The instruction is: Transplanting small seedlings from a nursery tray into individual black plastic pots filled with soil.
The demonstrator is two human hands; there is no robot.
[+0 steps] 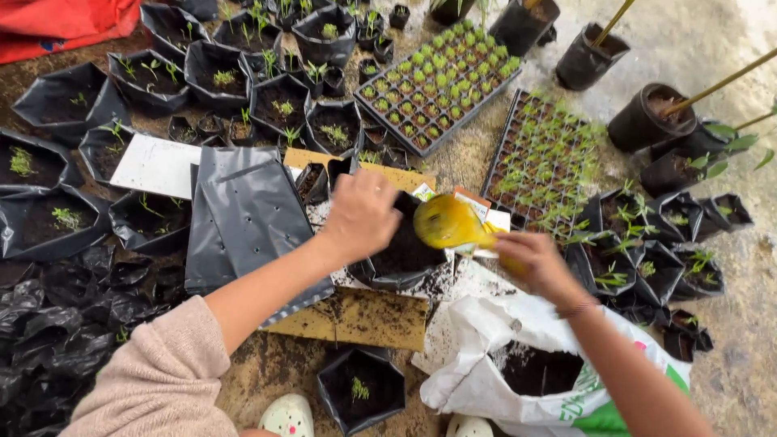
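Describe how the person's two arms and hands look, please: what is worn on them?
The left arm wears a soft pinkish-beige knitted sleeve, pushed up so the forearm is bare. The right arm has no sleeve. Both the left hand and right hand are ungloved.

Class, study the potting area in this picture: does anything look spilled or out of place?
Yes. Loose dark soil is scattered over the white sheet and the board beneath the black grow bag being filled.
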